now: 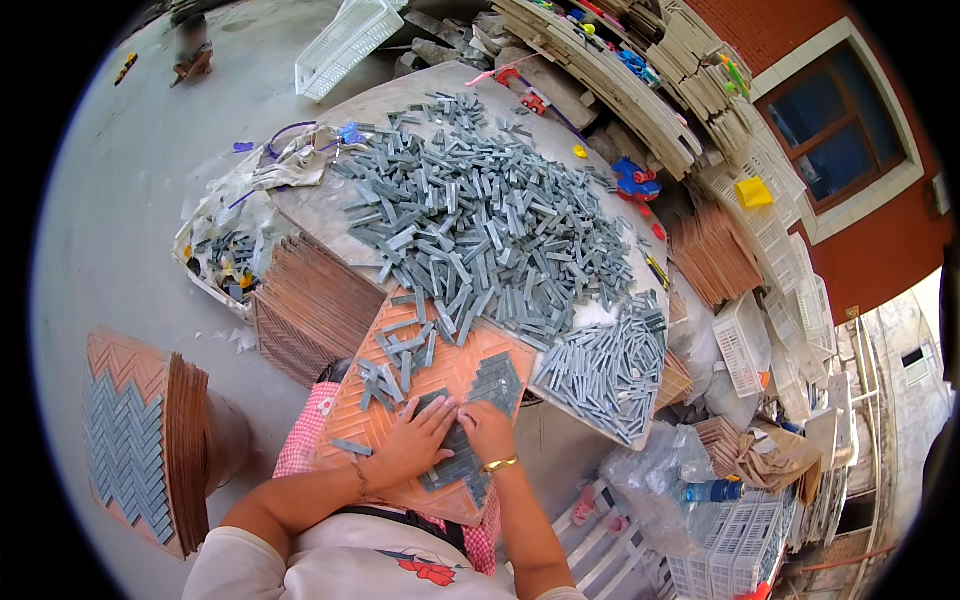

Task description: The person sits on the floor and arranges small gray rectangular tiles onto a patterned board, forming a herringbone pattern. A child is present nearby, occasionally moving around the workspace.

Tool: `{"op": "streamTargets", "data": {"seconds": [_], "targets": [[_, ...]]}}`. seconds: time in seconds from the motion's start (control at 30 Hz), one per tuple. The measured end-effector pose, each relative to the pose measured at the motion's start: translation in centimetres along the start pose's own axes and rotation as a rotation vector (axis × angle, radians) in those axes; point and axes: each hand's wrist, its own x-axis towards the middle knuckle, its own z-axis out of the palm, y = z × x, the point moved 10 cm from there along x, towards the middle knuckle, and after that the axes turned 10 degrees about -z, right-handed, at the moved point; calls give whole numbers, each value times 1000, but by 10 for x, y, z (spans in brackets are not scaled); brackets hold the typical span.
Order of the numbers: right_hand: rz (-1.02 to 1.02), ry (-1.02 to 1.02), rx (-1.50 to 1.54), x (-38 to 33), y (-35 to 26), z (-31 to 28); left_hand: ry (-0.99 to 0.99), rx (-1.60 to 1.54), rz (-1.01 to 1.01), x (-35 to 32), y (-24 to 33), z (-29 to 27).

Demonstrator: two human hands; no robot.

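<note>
Grey strips (480, 210) make a broad heap on the bench (322, 222), at 12 to 1 o'clock from the orange tray. Its near edge spills down to the tray's top edge, so a bump there could slide more pieces in.

The orange tray (450, 362), moulded in a herringbone pattern, sits at 6 o'clock on the bench, reaching back to the person's waist. What bears its near end cannot be told; if that is the lap, a shift of the legs could tip it.

A smaller pile of slimmer strips (605, 365) lies at 3 o'clock from the tray, close enough that a stray sleeve or knock might mix the sizes.

Laid strips (495, 385) form a dark block down the tray's right side. The left hand (425, 430) is spread flat over it; dragging sideways could pull pieces out of line. The right hand (485, 428) has curled fingers meeting the left's fingertips; whether it pinches a strip cannot be told. Working so close, each could nudge the other.

Loose strips (406, 368) at the tray's 11 o'clock cover grooves and might get pushed askew. One lone strip (351, 447), at 8 o'clock beside the left wrist, could be swept off.
</note>
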Motion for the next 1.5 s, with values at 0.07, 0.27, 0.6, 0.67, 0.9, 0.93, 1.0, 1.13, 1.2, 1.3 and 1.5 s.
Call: {"op": "streamTargets", "data": {"seconds": [0.07,0.27,0.6,0.67,0.9,0.93,1.0,1.13,1.2,1.3,1.5], "targets": [[25,4,-10,16,-3,-2,18,-13,0,1,-3,1],[109,158,13,88,-16,21,-18,-2,43,2,-7,11],[278,-67,538,65,69,42,4,-13,51,-1,-9,8],[230,-153,501,59,63,40,0,-18,46,-1,-9,7],[50,-216,80,61,12,19,5,-60,45,-2,-10,7],[1,-229,38,59,9,24,7,-67,44,-2,-11,7],[-92,-165,-23,57,9,25,0,-64,44,0,-9,6],[-151,-108,51,66,1,22,5,-61,40,0,-11,6],[-112,-180,92,71,2,24,6,-60,46,0,-10,4],[-59,-266,80,73,10,30,9,-72,48,0,-9,3],[-10,-290,121,66,11,28,16,-61,43,-1,-9,5]]}}
